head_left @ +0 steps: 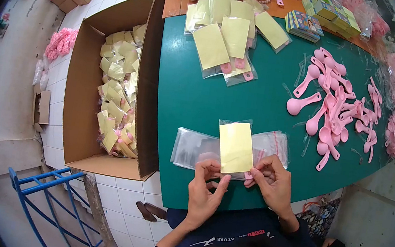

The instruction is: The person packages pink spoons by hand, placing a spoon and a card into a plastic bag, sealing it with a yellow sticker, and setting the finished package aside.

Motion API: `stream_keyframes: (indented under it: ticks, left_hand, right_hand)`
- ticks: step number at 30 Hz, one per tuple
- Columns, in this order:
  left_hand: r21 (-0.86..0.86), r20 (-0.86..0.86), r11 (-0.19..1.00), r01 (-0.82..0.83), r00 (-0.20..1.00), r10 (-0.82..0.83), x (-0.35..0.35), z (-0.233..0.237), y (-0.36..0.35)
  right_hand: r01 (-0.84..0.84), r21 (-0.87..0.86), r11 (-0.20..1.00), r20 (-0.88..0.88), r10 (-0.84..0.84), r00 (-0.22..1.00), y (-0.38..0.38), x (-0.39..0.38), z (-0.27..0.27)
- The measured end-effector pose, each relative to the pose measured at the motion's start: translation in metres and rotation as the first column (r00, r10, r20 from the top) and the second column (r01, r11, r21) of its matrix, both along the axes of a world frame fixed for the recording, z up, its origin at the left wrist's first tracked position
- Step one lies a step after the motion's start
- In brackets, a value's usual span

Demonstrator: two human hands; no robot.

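Observation:
A clear plastic bag (236, 123) with a pale yellow card (235, 147) in it is held above the near part of the green table. My right hand (273, 184) pinches its lower right corner, where a bit of a pink piece (249, 175) shows. At the lower left corner, the thumb and forefinger of my left hand (205, 192) are closed on the bag's bottom edge. Beneath it lie flat stacks of clear bags (194, 149), partly covered by the held bag and my hands.
Pink spoons (329, 132) are heaped at the right of the green table (200, 104). Filled bags (212, 46) lie at the back, near stacks of small printed boxes (304, 25). A large cardboard box (80, 94) of filled bags stands left, above a blue metal frame (47, 181).

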State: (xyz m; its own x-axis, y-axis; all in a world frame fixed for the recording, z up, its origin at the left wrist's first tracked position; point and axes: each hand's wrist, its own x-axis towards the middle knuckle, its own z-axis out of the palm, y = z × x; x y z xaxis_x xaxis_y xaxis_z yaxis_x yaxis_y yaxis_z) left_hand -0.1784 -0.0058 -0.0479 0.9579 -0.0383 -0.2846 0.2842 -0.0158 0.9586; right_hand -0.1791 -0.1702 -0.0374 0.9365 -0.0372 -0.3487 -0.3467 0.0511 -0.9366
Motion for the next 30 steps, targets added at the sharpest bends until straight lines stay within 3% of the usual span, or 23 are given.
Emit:
stream_keyframes:
  ticks: [8,14,26,29,30]
  left_hand:
    - [0.06,0.003,0.995,0.083,0.997,-0.083,-0.002,-0.005,0.002]
    - [0.024,0.001,1.0,-0.001,1.0,0.0,-0.002,-0.001,-0.002]
    - [0.193,0.149,0.977,0.094,0.981,-0.124,0.001,0.003,0.002]
    - [0.181,0.19,0.977,0.11,0.971,-0.145,0.011,0.011,0.009]
    - [0.253,0.251,0.96,0.116,0.951,-0.181,0.017,0.007,0.019]
  right_hand:
    - [0.013,0.003,1.0,-0.01,-0.013,1.0,0.003,0.002,0.005]
    - [-0.035,-0.047,0.998,0.002,0.035,0.999,0.002,0.0,0.004]
    - [-0.041,-0.041,0.998,0.007,0.041,0.999,0.003,0.003,0.012]
    - [-0.125,-0.121,0.985,0.112,0.139,0.984,-0.008,0.019,0.022]
    - [-0.14,-0.15,0.979,0.156,0.163,0.974,-0.013,0.031,0.029]
